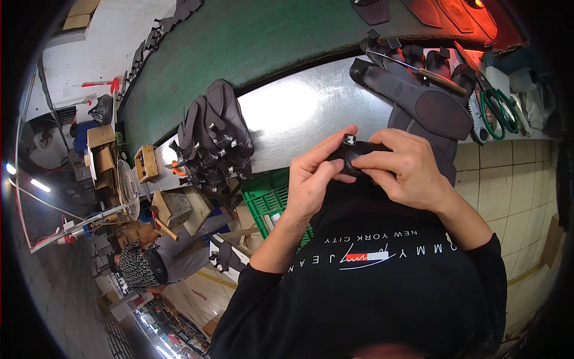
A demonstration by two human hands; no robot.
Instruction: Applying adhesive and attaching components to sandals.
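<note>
Close to my body, a black shoe part is held between both hands. A small square block with a pale face sticks out at its far end. My left hand grips it from the left, thumb and fingers closed around it. From the right, my right hand pinches its near side with bent fingers. The hands cover much of the part. Just beyond my right hand lies a stack of dark grey shoe soles. Farther left, a pile of similar dark soles with black blocks sits on the metal worktop.
A wooden-handled knife lies across the right stack, beside green-handled scissors. Beyond the worktop runs a green belt, with a red glow over soles at far right. A green crate stands below. Another person is at left.
</note>
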